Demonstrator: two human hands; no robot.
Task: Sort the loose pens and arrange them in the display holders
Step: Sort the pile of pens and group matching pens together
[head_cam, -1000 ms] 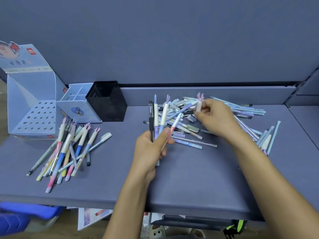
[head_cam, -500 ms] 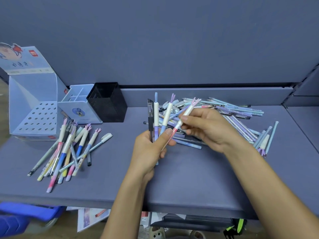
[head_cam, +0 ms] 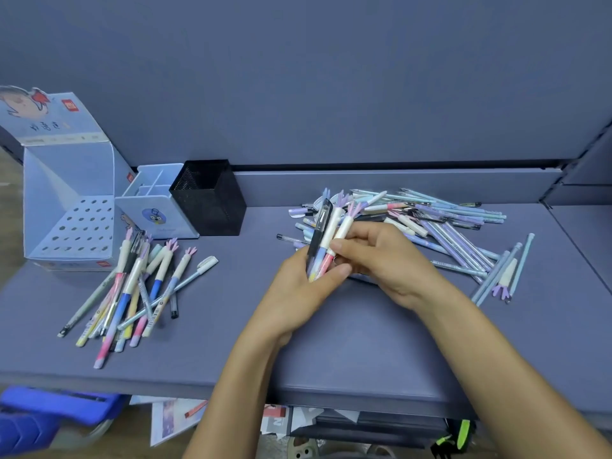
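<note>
- Display holders (head_cam: 159, 223) are noted at the back-left corner of the table (head_cam: 364, 342); no pens are seen in them.
- A sorted pile (head_cam: 139, 286) is laid just in front, near the left edge.
- The held bundle (head_cam: 326, 240) is gripped mid-table by the left hand (head_cam: 298, 289), caps up, long axis leaning back-right.
- The right hand (head_cam: 381, 260) is pinched on the same bundle (squaring it, by judgement).
- The loose heap (head_cam: 440, 223) lies back-right, nearer the right hand; the holders are nearer the left.
</note>
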